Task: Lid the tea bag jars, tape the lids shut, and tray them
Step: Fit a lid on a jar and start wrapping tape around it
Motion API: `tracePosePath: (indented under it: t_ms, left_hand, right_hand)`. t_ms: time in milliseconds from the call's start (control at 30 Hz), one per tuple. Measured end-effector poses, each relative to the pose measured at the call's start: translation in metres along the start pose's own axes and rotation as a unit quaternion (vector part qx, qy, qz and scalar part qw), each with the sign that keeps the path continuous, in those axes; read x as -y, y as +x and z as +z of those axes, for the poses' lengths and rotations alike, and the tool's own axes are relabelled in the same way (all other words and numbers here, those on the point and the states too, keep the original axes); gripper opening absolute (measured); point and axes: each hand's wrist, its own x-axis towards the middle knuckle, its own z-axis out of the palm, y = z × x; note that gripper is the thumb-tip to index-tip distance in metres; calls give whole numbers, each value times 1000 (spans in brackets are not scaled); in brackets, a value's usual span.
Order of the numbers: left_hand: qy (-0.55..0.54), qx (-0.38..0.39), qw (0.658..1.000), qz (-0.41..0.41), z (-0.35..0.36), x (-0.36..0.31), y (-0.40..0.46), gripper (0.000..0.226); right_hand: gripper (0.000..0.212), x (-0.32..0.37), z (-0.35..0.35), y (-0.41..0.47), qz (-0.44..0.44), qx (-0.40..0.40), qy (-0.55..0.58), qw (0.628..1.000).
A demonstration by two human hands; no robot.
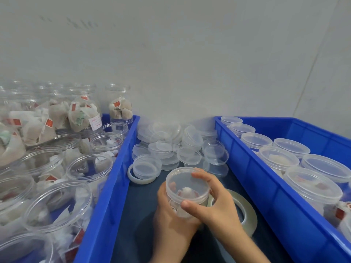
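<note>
The left hand point(171, 223) wraps the body of a clear tea bag jar point(187, 196) from below, while the right hand point(212, 200) curls thumb and fingers around its translucent lid point(187, 184), which sits on the jar's mouth; whether it is fully seated is hard to tell. Behind the right hand lies a tape roll point(245, 213), partly hidden. Farther off, loose lids point(171, 147) pile on the dark table point(136, 215). The left blue tray point(106, 196) holds open jars, the right blue tray point(266, 196) lidded ones, both cut off by the frame.
</note>
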Motion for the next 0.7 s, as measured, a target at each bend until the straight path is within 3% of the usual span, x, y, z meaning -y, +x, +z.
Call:
tracePosePath:
  t_ms: [100, 233, 333, 400, 467, 533, 600, 700]
  left_hand:
    - [79, 5, 997, -17, -2, -5, 1, 71]
    - [72, 13, 997, 33, -9, -13, -1, 77]
    - [99, 28, 989, 103, -16, -13, -2, 91]
    - [186, -10, 973, 134, -17, -9, -1, 107]
    - [239, -37, 960, 140, -17, -11, -1, 119]
    - [234, -25, 967, 101, -19, -13, 0, 118]
    - [235, -28, 967, 88, -21, -13, 4, 114]
    - [230, -30, 970, 76, -22, -12, 7, 104]
  right_hand:
    - [69, -1, 3, -1, 31, -39, 38, 998]
    - [103, 4, -8, 6, 54, 51, 7, 997]
    - [71, -6, -20, 15, 135, -44, -8, 990]
    - [62, -15, -33, 14, 202, -67, -171, 962]
    - [76, -25, -41, 9, 231, 30, -446, 864]
    - [91, -31, -42, 2, 216, 143, -563, 784]
    - [85, -29, -37, 0, 207, 156, -575, 776]
    - [48, -22, -35, 5, 157, 79, -563, 808]
